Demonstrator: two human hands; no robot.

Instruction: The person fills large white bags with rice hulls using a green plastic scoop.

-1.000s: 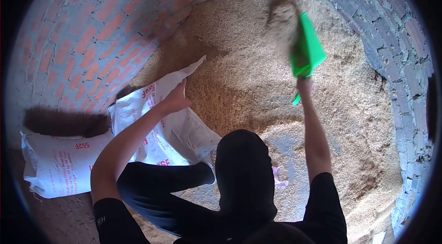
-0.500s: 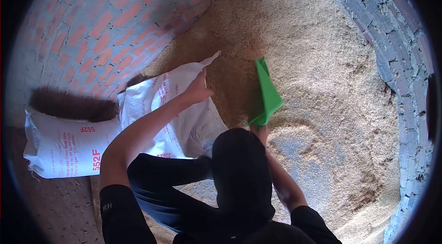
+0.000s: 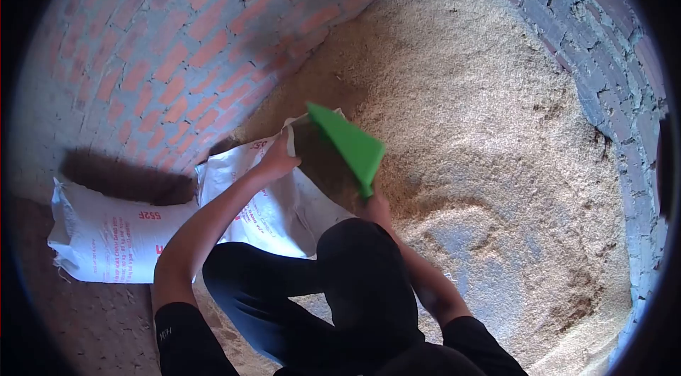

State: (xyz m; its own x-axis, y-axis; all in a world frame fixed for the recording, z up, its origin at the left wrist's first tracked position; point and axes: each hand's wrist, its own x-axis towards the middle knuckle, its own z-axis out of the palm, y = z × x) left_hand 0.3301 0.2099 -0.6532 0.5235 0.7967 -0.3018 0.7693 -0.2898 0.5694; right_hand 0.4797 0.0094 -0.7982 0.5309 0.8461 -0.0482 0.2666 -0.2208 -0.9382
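Note:
My left hand (image 3: 275, 161) grips the upper edge of a white sack (image 3: 273, 198) with red print, holding its mouth apart. My right hand (image 3: 374, 207) holds the handle of a green plastic scoop (image 3: 347, 140), which is tipped over the sack's mouth. A wide heap of tan husk-like grain (image 3: 482, 135) covers the floor to the right of the sack. My bent knees in black trousers (image 3: 362, 277) hide the sack's lower part.
A second, filled white sack (image 3: 106, 234) leans against the curved red brick wall (image 3: 142, 42) on the left. A grey brick wall (image 3: 610, 71) curves round the right side. A bare grey floor patch (image 3: 461, 248) shows amid the grain near my knees.
My right hand has swung the green scoop from far out over the grain heap back leftward to the sack's mouth. My left hand has stayed on the sack's edge.

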